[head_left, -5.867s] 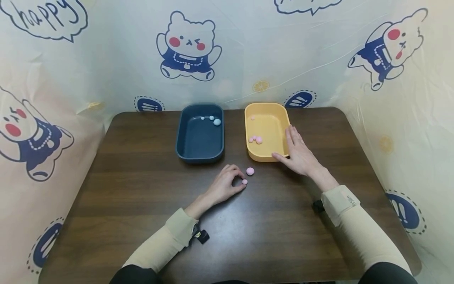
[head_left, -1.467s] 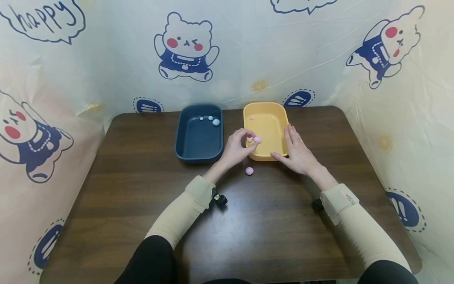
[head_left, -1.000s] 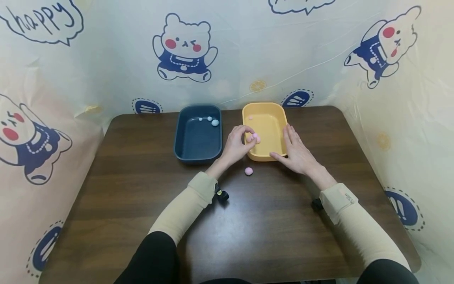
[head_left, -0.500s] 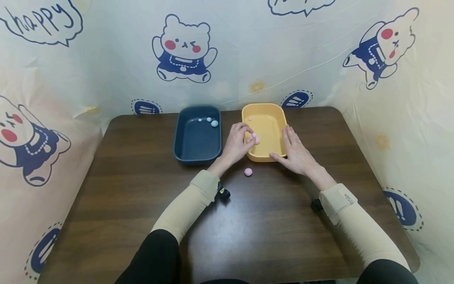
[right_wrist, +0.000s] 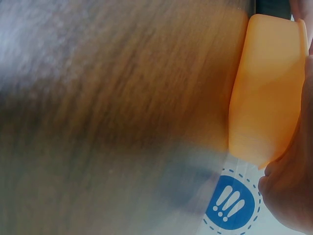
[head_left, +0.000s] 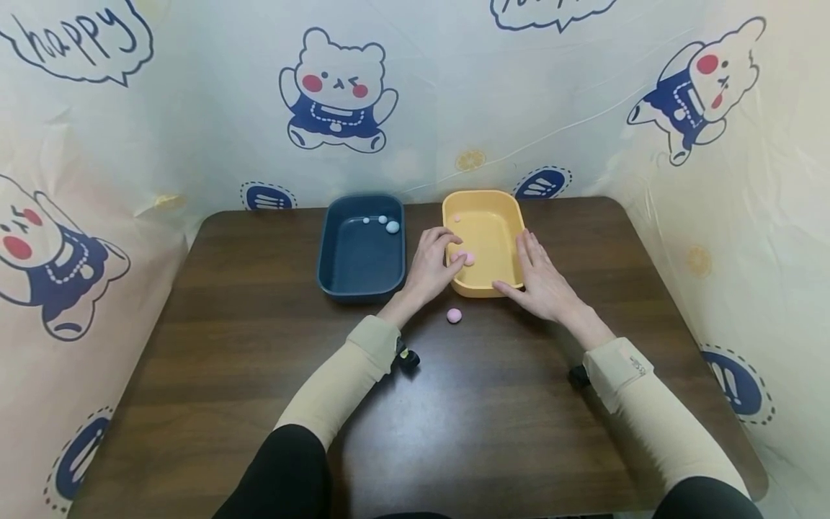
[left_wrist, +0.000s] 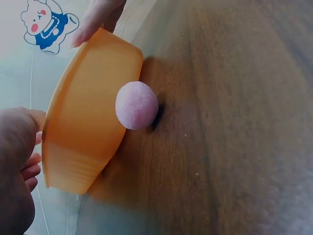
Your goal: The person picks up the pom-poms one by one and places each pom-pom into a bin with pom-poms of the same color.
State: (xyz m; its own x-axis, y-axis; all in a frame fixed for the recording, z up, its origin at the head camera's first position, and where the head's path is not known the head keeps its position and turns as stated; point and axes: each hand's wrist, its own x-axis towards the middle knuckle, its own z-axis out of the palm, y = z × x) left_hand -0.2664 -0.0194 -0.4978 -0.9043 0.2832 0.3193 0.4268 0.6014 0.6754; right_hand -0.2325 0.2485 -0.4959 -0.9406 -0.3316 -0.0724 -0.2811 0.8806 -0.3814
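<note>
My left hand [head_left: 428,267] is over the near left corner of the yellow bin [head_left: 486,288], thumb and fingertips parted with nothing between them. Just beside those fingertips, small pink balls [head_left: 469,258] lie in the bin; the hand partly hides them. Another tiny pink ball [head_left: 457,218] is at the bin's far left. My right hand [head_left: 547,285] rests on the bin's right side, fingers straight along the rim and thumb at the front edge. A larger pink ball [left_wrist: 137,105] sits on the table in front of the bin.
A dark blue bin [head_left: 362,295] stands to the left of the yellow one, with light blue balls [head_left: 392,227] of differing sizes inside. Both are near the back edge of the brown wooden table [head_left: 259,346]. A printed curtain [head_left: 441,86] surrounds the table's back and sides.
My left hand has carried a small pink ball from the table into the yellow bin and let go of it there, its fingers parting. The right hand has stayed on the bin.
</note>
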